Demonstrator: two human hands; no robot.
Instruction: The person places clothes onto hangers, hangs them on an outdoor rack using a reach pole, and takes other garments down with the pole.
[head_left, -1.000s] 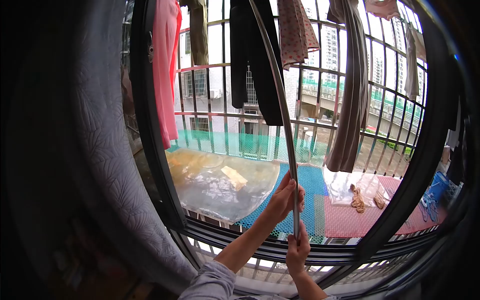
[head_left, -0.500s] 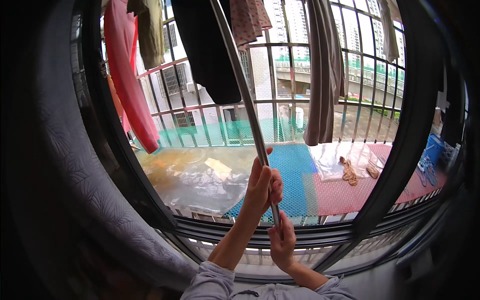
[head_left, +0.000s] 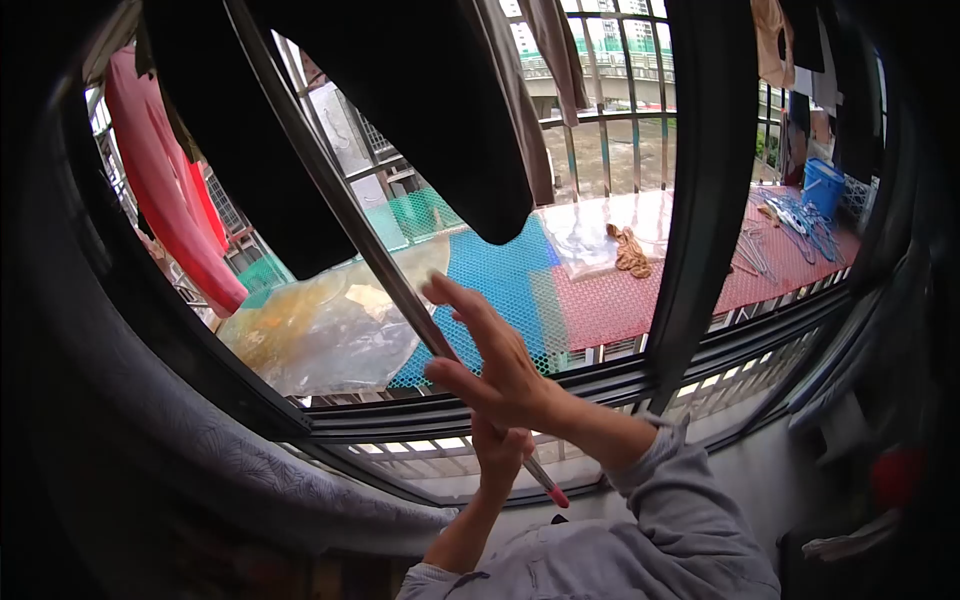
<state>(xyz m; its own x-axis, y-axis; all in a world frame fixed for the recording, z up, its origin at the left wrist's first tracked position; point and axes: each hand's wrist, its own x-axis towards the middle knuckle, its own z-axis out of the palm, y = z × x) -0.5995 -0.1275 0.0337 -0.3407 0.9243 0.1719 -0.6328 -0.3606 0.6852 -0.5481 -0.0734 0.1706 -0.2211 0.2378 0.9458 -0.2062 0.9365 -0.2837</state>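
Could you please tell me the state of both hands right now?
Left hand: closed, holding the metal pole.
Right hand: open, right by the pole.

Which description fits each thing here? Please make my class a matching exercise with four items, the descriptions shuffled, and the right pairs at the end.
Things
1. Pole
2. Bucket
3. Left hand
4. Right hand

Descriptions
A. Higher of the two hands, fingers extended
B. Has a red tip at its lower end
C. Lower of the two hands, closed round the pole
D. Blue, towards the right of the view

Right pairs: 1-B, 2-D, 3-C, 4-A
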